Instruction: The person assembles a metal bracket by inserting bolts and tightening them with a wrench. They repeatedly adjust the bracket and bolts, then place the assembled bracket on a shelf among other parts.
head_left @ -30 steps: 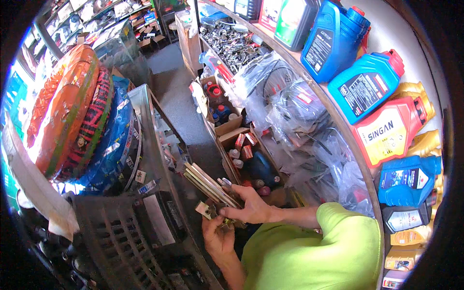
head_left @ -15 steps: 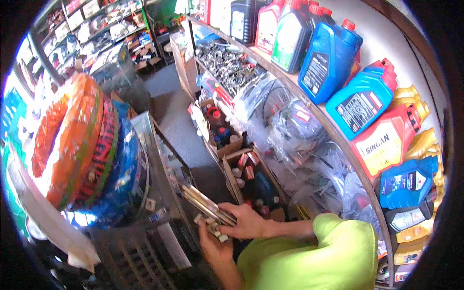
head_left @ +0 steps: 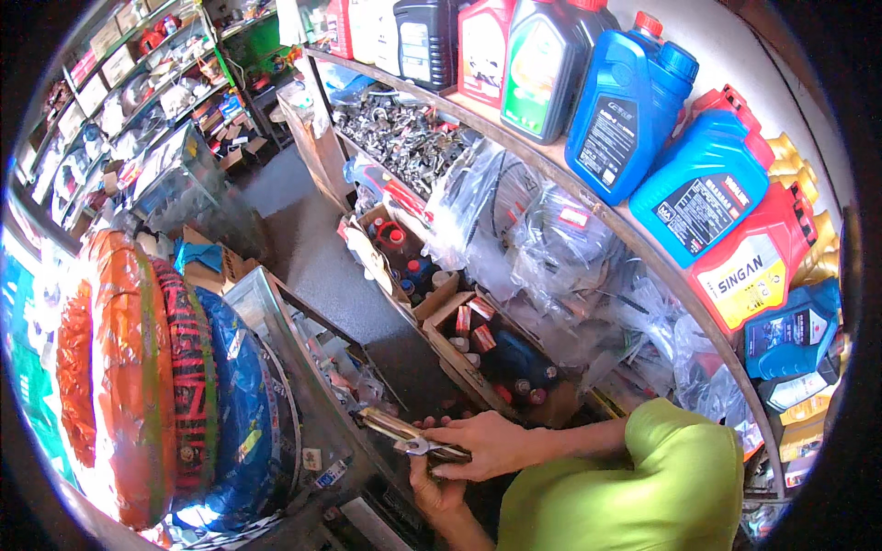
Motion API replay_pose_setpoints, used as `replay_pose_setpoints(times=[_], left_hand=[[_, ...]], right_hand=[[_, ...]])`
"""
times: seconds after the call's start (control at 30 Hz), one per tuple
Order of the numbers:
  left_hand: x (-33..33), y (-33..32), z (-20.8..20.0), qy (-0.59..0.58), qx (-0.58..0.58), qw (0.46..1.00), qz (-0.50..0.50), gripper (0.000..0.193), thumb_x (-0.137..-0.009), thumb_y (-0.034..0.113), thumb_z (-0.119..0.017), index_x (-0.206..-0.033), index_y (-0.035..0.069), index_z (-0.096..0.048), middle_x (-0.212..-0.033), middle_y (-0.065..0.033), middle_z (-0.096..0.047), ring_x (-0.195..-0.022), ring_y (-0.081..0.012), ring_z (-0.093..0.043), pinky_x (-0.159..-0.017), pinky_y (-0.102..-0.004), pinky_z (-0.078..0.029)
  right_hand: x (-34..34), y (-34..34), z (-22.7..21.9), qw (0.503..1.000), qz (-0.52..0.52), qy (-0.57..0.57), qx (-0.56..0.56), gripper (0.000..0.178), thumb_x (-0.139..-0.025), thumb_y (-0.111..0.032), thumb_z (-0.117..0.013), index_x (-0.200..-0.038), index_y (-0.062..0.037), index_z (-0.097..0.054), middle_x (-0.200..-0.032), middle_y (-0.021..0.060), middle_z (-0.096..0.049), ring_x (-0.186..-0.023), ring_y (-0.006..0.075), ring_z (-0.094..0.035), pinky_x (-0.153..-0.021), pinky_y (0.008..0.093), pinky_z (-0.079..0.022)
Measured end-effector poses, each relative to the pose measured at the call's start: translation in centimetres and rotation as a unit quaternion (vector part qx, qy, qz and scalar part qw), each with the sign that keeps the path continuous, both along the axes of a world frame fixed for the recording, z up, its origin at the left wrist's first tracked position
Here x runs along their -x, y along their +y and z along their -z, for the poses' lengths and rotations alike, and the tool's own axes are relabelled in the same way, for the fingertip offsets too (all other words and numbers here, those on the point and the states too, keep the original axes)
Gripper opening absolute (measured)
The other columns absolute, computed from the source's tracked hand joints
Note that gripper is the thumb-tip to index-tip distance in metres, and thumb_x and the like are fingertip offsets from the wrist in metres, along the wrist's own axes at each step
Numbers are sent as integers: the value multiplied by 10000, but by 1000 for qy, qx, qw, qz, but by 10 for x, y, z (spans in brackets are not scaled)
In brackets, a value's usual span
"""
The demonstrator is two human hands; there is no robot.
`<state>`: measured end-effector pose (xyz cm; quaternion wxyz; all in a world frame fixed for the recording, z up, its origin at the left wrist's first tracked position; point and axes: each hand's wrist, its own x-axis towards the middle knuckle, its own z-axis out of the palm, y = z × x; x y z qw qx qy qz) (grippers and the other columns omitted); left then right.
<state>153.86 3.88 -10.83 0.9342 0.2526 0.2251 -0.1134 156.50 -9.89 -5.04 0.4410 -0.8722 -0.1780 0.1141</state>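
Observation:
A bundle of long, slim metal pieces (head_left: 386, 422) lies across both my hands above the narrow walkway. Among them is a wrench (head_left: 419, 447), its silver open jaw pointing left. My left hand (head_left: 441, 496) is closed around the bundle from below, partly hidden by the tools. On top, my right hand (head_left: 491, 444) wraps its fingers over the right end of the pieces. How many pieces there are, and the exact kind of the flat brassy ones, I cannot make out.
Wrapped tyres (head_left: 133, 386) stack at left beside a glass-sided counter (head_left: 266, 303). An open carton (head_left: 450, 317) of bottles and small boxes stands beyond my hands. Oil jugs such as a blue one (head_left: 616, 110) line the curved shelf at right, above plastic-bagged parts (head_left: 560, 239).
The view has shifted, so the tyres sit lower. The bundle in my hands has turned flatter, the wrench jaw now shows, and the pale pieces seen by my left fingers are no longer visible.

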Motion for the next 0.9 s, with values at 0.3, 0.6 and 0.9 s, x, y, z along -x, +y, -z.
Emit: replay_pose_setpoints(times=[0.3, 0.6, 0.9], left_hand=[[54, 24, 15, 129, 0, 991, -40, 364, -904, 231, -581, -1233, 75, -576, -1108, -98, -633, -1021, -253, -615, -898, -432, -515], [54, 13, -3, 102, 40, 994, 11, 327, -906, 140, -613, -1216, 72, -534, -1084, -102, -617, -1013, -238, -612, -857, -405, -526], [-44, 7, -18, 85, 30, 995, -40, 343, -896, 125, -646, -1221, 103, -541, -1061, -53, -621, -986, -215, -618, -858, -397, -512]], right_hand=[[10, -2, 12, 985, -115, 77, -103, 466, -850, -400, -665, -1196, -91, -629, -793, 175, -660, -679, 356, -647, -616, 413, -504], [19, -11, 16, 980, -43, 102, -169, 433, -835, -327, -671, -1175, -60, -647, -791, 200, -674, -659, 273, -671, -663, 363, -522], [-84, -8, 3, 988, -73, 49, -130, 427, -826, -287, -688, -1152, -13, -651, -761, 154, -687, -587, 152, -618, -568, 324, -503]])
